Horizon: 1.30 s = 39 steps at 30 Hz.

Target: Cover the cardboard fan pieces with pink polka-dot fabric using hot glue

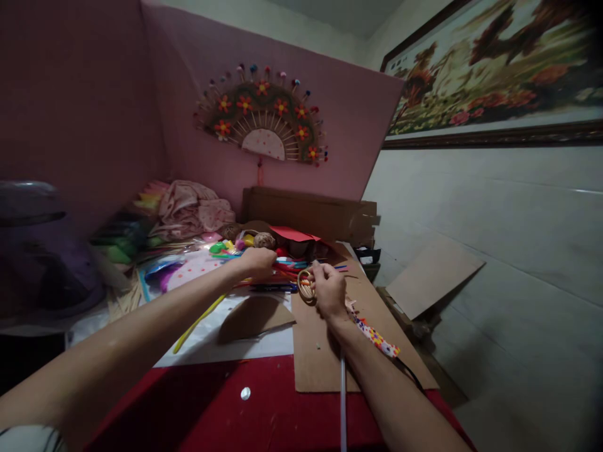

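My right hand [328,289] is over a brown cardboard sheet [315,364], its fingers bent and closed at the edge of a round, tan-rimmed thing [306,296] with pale stick-like lines inside. My left hand [258,260] reaches into a pile of coloured craft sticks and pipe cleaners [287,269]; its fingertips are hidden behind the hand. Below them lies a half-round piece of brown cardboard [254,319] on white paper. A long translucent white stick [343,402] extends from under my right forearm. Beside that forearm lies a floral-patterned strip [377,339] near a black cord.
Balls of twine [264,240], red paper [294,233] and pink cloth [193,210] sit at the back. A yellow pipe cleaner [198,323] and a small white disc [245,393] lie nearer. A decorated fan [264,119] hangs on the pink panel. Another cardboard sheet [436,279] leans at right.
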{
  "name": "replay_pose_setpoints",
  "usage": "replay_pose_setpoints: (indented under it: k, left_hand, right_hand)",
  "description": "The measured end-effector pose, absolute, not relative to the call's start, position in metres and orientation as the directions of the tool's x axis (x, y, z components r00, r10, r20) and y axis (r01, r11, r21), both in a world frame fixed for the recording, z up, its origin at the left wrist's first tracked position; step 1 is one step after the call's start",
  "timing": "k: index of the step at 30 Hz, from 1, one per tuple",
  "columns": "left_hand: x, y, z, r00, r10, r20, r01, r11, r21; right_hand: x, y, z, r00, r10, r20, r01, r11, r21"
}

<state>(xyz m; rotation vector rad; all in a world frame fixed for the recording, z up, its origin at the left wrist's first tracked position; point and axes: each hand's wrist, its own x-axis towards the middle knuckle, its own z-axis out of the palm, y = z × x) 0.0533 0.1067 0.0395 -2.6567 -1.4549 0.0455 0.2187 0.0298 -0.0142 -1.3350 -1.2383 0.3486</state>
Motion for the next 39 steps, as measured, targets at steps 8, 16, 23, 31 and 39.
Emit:
replay_pose_setpoints:
  k: [8, 16, 23, 31, 39]
  left_hand:
    - [0.056, 0.104, 0.022, 0.545, 0.837, -0.053, 0.834, -0.548, -0.060]
    - [0.060, 0.099, 0.026, 0.567, 0.823, -0.035, 0.817, -0.568, -0.102]
    - [0.059, 0.090, 0.063, 0.598, 0.796, 0.089, 0.790, -0.568, -0.230]
    - [0.017, 0.072, 0.108, 0.521, 0.836, 0.172, 0.837, -0.462, -0.293]
    - [-0.051, 0.053, 0.134, 0.324, 0.847, 0.421, 0.942, -0.332, -0.057]
  right_hand:
    - [0.210, 0.017, -0.020, 0.092, 0.850, 0.518, 0.987, -0.010, -0.159]
    - [0.209, 0.017, -0.023, 0.123, 0.881, 0.457, 0.986, -0.057, -0.155]
    - [0.210, 0.020, -0.022, 0.167, 0.862, 0.478, 0.937, 0.013, -0.350]
    - [0.210, 0.022, -0.023, 0.206, 0.829, 0.521, 0.870, 0.089, -0.486]
    - [0.204, 0.020, -0.025, 0.183, 0.853, 0.489, 0.884, 0.075, -0.461]
